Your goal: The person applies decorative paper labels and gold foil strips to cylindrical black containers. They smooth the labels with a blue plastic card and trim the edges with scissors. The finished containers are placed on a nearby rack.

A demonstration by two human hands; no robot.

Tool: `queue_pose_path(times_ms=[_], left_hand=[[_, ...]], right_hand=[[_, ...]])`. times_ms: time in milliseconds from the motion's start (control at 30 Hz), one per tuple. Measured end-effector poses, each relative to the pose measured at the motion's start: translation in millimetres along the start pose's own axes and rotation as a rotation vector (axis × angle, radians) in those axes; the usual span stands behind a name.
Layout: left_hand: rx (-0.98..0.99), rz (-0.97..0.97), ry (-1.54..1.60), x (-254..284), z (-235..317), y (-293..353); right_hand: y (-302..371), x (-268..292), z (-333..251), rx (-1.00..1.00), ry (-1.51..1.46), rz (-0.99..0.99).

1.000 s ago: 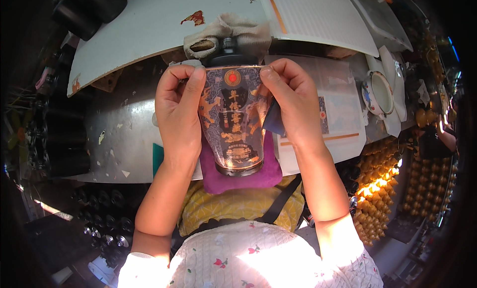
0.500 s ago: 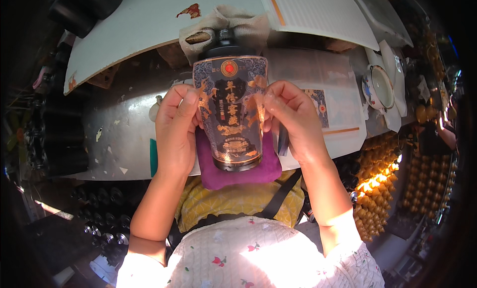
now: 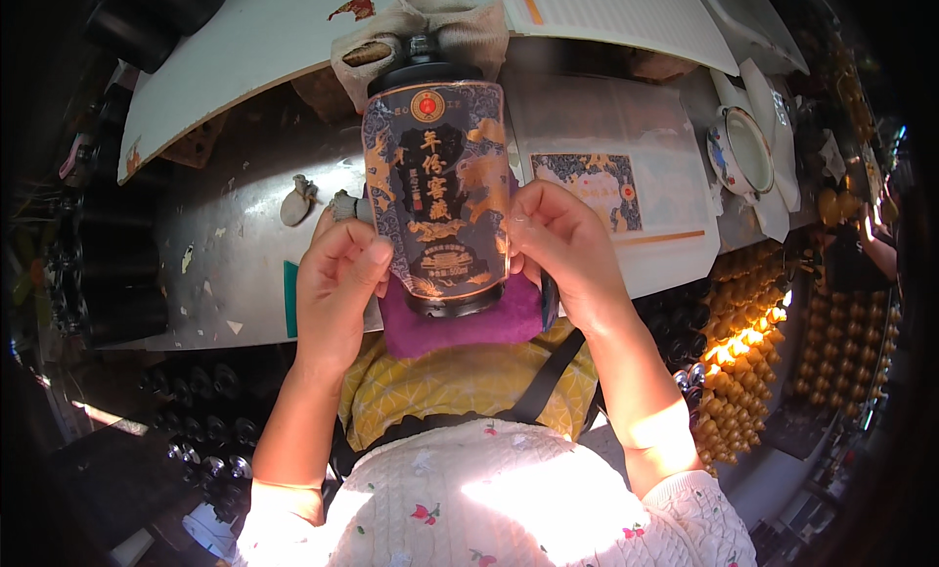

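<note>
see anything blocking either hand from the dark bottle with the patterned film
Nothing visible blocks the left hand or right hand: both are at the lower sides of the bottle. Only the patterned film covers its front; the purple cushion lies beneath, not between.

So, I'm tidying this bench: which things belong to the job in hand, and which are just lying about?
In the job:
- dark label, in both hands
- black bottle
- purple cushion
- probably the second label

Seemingly lying about:
- white mug
- crumpled cloth
- pale scrap
</note>
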State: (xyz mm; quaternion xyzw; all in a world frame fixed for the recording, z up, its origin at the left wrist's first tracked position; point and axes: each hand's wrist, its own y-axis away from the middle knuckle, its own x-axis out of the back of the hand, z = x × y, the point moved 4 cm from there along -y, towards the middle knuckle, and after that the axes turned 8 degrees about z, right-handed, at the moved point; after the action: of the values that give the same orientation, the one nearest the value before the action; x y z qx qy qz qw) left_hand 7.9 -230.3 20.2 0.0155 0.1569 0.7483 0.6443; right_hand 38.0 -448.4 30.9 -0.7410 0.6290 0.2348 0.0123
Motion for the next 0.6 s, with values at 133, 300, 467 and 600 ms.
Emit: queue_pose_path(times_ms=[133,300,467,600], left_hand=[[-0.047,-0.017,-0.076,2.9,-1.2,1.6],[-0.02,-0.033,-0.106,5.6,-3.5,3.4],[-0.044,-0.026,-0.101,2.1,-1.2,5.7],[-0.05,-0.022,-0.125,4.2,-3.6,4.7]], right_hand=[[9.5,0.0,4.7,0.075,0.201,0.018],[10.8,3.4,5.6,0.068,0.136,-0.021],[8.4,4.0,6.1,0.045,0.086,-0.036],[7.9,4.4,7.0,0.044,0.089,-0.032]])
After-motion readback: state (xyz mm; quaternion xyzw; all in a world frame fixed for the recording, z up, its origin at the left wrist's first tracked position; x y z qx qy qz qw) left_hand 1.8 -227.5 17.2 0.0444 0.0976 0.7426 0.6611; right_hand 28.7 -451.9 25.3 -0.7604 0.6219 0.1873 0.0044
